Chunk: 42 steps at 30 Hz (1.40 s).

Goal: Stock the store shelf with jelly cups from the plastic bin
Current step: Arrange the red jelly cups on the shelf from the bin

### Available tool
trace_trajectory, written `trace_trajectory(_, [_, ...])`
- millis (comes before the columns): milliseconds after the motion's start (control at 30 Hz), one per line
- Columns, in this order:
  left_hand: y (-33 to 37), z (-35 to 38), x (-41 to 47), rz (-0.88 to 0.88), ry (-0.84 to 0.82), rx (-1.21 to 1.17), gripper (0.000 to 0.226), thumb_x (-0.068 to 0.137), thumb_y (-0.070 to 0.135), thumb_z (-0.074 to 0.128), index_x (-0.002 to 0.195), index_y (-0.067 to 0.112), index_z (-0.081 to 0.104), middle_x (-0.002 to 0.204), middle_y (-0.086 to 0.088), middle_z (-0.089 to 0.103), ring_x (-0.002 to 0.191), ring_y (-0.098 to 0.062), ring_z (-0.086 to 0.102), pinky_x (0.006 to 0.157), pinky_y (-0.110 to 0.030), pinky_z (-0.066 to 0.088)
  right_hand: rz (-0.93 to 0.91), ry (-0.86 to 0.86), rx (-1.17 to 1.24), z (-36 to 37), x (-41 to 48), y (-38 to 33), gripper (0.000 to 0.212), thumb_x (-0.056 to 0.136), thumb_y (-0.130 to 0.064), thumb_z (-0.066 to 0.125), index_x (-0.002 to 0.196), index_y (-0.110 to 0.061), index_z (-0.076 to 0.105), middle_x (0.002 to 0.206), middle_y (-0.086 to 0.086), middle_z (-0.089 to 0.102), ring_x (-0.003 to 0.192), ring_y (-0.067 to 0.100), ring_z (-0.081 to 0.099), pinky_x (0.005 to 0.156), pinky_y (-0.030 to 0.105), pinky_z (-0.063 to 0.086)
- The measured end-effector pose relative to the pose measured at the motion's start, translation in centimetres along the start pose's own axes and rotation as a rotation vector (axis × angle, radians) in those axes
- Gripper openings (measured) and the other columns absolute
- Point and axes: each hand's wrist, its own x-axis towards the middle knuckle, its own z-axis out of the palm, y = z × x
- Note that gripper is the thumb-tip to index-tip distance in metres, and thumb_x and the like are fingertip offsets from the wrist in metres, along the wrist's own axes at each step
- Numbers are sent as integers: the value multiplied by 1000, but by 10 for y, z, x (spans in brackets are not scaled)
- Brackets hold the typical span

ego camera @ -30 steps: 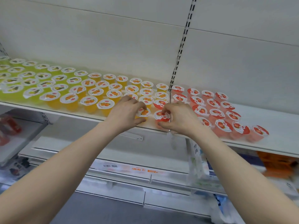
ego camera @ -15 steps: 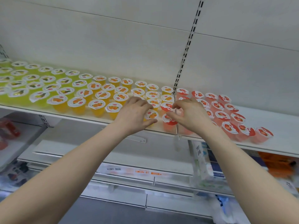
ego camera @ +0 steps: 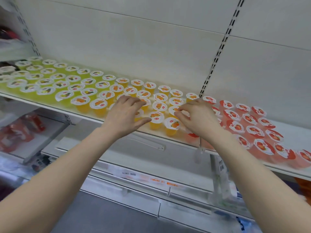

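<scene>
A white store shelf (ego camera: 50,107) carries rows of jelly cups: green cups (ego camera: 45,90) on the left, orange cups (ego camera: 99,104) in the middle, red cups (ego camera: 254,132) on the right. My left hand (ego camera: 124,115) lies spread over the front orange cups, its thumb against one orange cup (ego camera: 157,117). My right hand (ego camera: 198,118) hovers where orange meets red, with its curled fingertips touching the lid of another orange cup (ego camera: 174,109). A red cup (ego camera: 193,136) stands partly hidden under that hand. The plastic bin is out of view.
A slotted upright rail (ego camera: 213,64) runs up the back wall behind the cups. Red packages (ego camera: 16,130) lie on a lower shelf at the left. An orange price strip (ego camera: 156,179) runs along the shelf below. Bare shelf surface (ego camera: 296,132) shows at the far right.
The orange cup and the red cup that my hands gripped at the shelf's front now stand on the shelf. Both hands have shifted further in over the orange rows.
</scene>
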Motion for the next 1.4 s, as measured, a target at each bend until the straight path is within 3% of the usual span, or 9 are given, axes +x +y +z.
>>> trace_trajectory(100, [-27, -4, -5, 10, -66, 42, 68, 78, 69, 52, 121, 17, 64, 119, -8, 64, 115, -32, 51, 98, -45, 44, -26, -88, 76, 6, 6, -27, 62, 81, -68, 32, 109, -27, 70, 110, -4, 70, 116, 24, 52, 97, 44, 41])
trace_trajectory(233, [-41, -3, -4, 89, -112, 56, 58, 74, 54, 73, 120, 20, 65, 116, -5, 65, 112, -32, 52, 99, -44, 41, -13, -139, 1, 15, 15, -60, 62, 75, -72, 45, 116, -31, 66, 119, -4, 66, 121, 23, 47, 98, 41, 37])
trace_trajectory(433, [-49, 6, 2, 130, -88, -29, 47, 79, 47, 72, 116, 19, 66, 111, -4, 66, 111, -29, 51, 100, -41, 38, 83, -103, -95, 28, 17, -84, 42, 77, -54, 65, 109, -26, 64, 106, 0, 66, 112, 25, 48, 91, 39, 35])
trace_trajectory(800, [-57, 6, 4, 210, -85, -65, 52, 78, 56, 67, 117, 22, 65, 112, 0, 66, 118, -26, 47, 99, -41, 40, 143, -145, -97, 22, 13, -95, 42, 76, -57, 65, 106, -29, 61, 109, -3, 64, 113, 23, 47, 92, 39, 37])
trace_trajectory(933, [-71, -2, -5, 226, 4, -94, 60, 77, 61, 64, 123, 20, 62, 119, -2, 64, 116, -28, 50, 102, -43, 40, 148, -55, -59, 19, 22, -100, 39, 82, -54, 62, 109, -25, 66, 112, 0, 67, 113, 26, 51, 92, 41, 40])
trace_trajectory(1033, [-104, -14, -19, 158, 120, -95, 60, 85, 63, 49, 125, 19, 61, 119, -3, 62, 114, -27, 51, 101, -39, 40, 119, 33, 24, 21, 37, -116, 35, 87, -47, 61, 111, -22, 67, 111, 1, 68, 110, 28, 54, 91, 42, 42])
trace_trajectory(1167, [-163, -26, -42, -12, 166, -47, 56, 87, 57, 45, 122, 17, 62, 114, -6, 63, 111, -29, 52, 99, -36, 36, 18, 33, 126, 36, 57, -155, 36, 85, -46, 60, 111, -22, 67, 112, 2, 68, 113, 29, 54, 94, 45, 42])
trace_trajectory(1267, [-190, -29, -50, -78, 86, 29, 55, 84, 55, 52, 121, 17, 63, 114, -7, 64, 110, -33, 53, 97, -43, 42, -50, -3, 126, 52, 70, -184, 35, 85, -43, 64, 114, -23, 66, 117, 1, 67, 117, 28, 52, 95, 44, 39])
trace_trajectory(1400, [-198, -28, -51, -40, 24, 91, 42, 75, 41, 77, 108, 16, 69, 107, -8, 67, 104, -35, 57, 93, -45, 45, -78, -46, 109, 67, 87, -210, 43, 83, -49, 65, 120, -26, 62, 121, -1, 64, 120, 27, 48, 97, 43, 37])
